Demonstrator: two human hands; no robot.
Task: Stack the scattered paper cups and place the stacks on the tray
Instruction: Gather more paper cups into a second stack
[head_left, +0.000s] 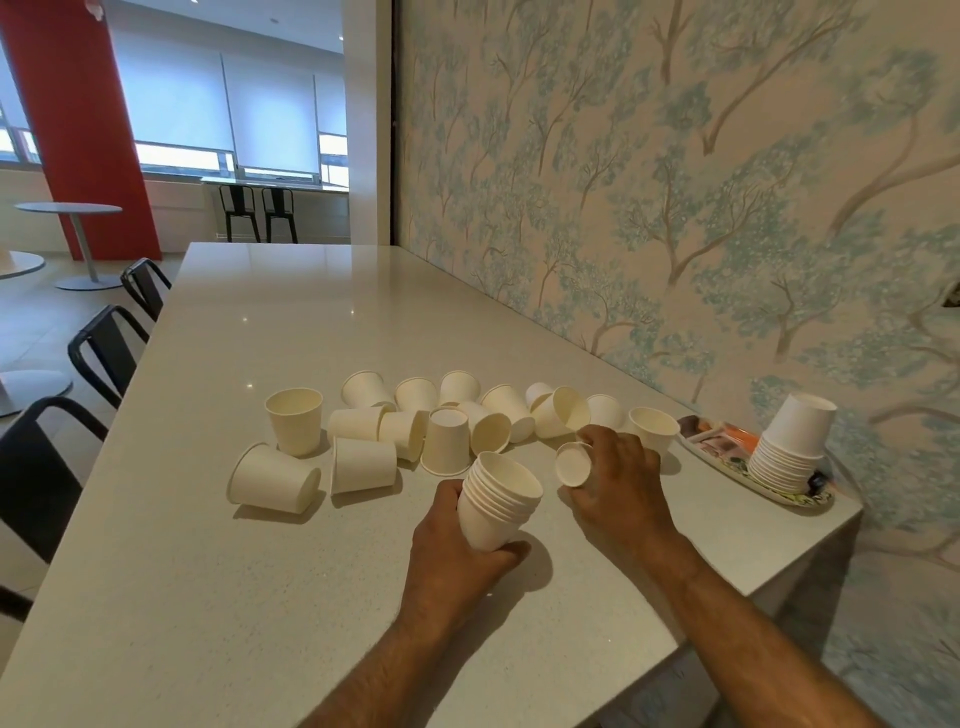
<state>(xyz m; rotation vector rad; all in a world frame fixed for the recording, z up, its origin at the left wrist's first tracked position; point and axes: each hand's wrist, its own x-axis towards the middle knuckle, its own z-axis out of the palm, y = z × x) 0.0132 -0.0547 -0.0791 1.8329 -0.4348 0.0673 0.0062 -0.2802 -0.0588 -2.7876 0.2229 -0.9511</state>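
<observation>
Nested stack of cups (498, 499) sits in the left hand (457, 561), mouth up and tilted a bit toward the wall; grip is clamped round its lower half, thumb on the near side, fingers behind. It's held just above the worktop (260, 597), w/ the base near the surface; can't tell if it touches. Just right of that stack, the right hand (618, 483) holds a single cup (573, 463) on its side, base end facing the stack, fingers wrapped over its body, so that grip is closed on it too. Single cup and stack are close but apart.

Beyond the stack, away from the person, lies the scatter of loose cups (452, 415): approx. a dozen and a half, some upright, some upside down, most tipped over, several touching. Furthest left of the stack, an upright cup (294, 418) stands behind one lying on its side (274, 478).

Well right of the stack, at the worktop's corner by the wall, an oval patterned tray (727, 457) carries a second stack (792, 447), upside down, leaning slightly. Tray also has some small colourful bits, too blurred to name.

Black chairs (104, 353) line the worktop's far left edge. Tree-print wallpaper (675, 208) covers the wall behind the tray.
</observation>
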